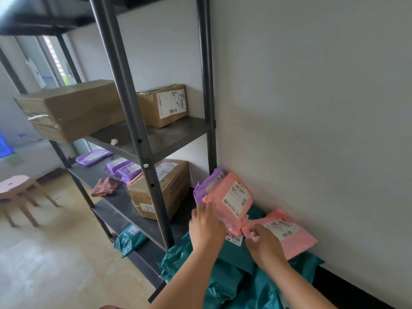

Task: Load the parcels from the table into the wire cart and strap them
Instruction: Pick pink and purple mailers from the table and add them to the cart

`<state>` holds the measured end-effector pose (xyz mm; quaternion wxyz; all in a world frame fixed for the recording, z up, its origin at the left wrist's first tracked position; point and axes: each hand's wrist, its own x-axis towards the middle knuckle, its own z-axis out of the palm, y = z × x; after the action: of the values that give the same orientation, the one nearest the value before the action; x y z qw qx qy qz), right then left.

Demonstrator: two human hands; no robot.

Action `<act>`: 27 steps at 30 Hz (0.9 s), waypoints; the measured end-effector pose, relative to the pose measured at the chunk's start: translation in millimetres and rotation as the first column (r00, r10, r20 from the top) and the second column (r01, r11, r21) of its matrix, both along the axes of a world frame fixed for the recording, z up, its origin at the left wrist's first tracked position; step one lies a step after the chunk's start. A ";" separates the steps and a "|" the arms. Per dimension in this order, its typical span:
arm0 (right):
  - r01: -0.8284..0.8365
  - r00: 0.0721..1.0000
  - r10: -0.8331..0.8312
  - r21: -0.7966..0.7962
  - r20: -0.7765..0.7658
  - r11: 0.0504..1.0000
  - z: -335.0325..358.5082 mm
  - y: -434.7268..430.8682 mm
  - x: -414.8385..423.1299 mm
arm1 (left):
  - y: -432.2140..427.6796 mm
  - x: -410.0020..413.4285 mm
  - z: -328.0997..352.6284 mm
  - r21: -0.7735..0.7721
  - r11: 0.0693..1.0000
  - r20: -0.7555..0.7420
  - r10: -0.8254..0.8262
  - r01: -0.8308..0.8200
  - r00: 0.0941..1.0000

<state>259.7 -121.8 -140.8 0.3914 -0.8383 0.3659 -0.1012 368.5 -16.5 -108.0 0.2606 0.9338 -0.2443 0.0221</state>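
A heap of soft parcels lies against the wall at the lower right. My left hand [206, 226] grips the lower edge of a pink mailer [231, 197] that is tilted up off the heap. A purple mailer [208, 181] lies behind it. My right hand [262, 241] pinches the left corner of a second pink mailer [289, 233], which lies flat on teal mailers [234, 277]. No wire cart or strap is in view.
A dark metal shelf rack [133, 121] stands to the left, close to the heap. Cardboard boxes [73, 108] and purple mailers [124, 168] sit on its shelves, a teal mailer [131, 239] lower down. A small pink stool [17, 188] stands on the floor at far left.
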 end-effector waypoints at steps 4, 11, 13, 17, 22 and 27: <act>0.082 0.996 -0.084 0.064 0.039 0.995 -5.9 -3.1 29.7 | -15.7 38.5 3.2 0.060 0.997 0.067 -0.055 0.051 0.996; 0.184 0.981 -0.191 0.128 0.041 0.974 -15.7 -6.0 57.9 | -42.1 60.4 -1.1 0.199 0.977 0.095 -0.101 0.080 0.990; 0.197 0.979 -0.203 0.161 0.018 0.967 -18.5 -6.7 62.5 | -45.3 61.3 -0.3 0.178 0.981 0.082 -0.098 0.082 0.992; 0.199 0.980 -0.200 0.209 -0.015 0.957 -19.4 -5.7 65.2 | -50.4 60.1 -0.2 0.094 0.989 0.023 -0.120 0.117 0.993; 0.224 0.972 -0.233 0.232 0.015 0.947 -22.1 -7.4 68.0 | -60.3 47.4 -3.1 -0.076 0.979 -0.100 -0.194 0.187 0.976; 0.221 0.970 -0.241 0.268 0.041 0.938 -16.1 -9.8 56.2 | -63.4 33.4 -5.0 -0.195 0.976 -0.214 -0.141 0.099 0.967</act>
<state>315.9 -131.7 -156.9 0.4969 -0.7263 0.4574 -0.1279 402.0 -79.9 -113.0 0.3721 0.8858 -0.2662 -0.0780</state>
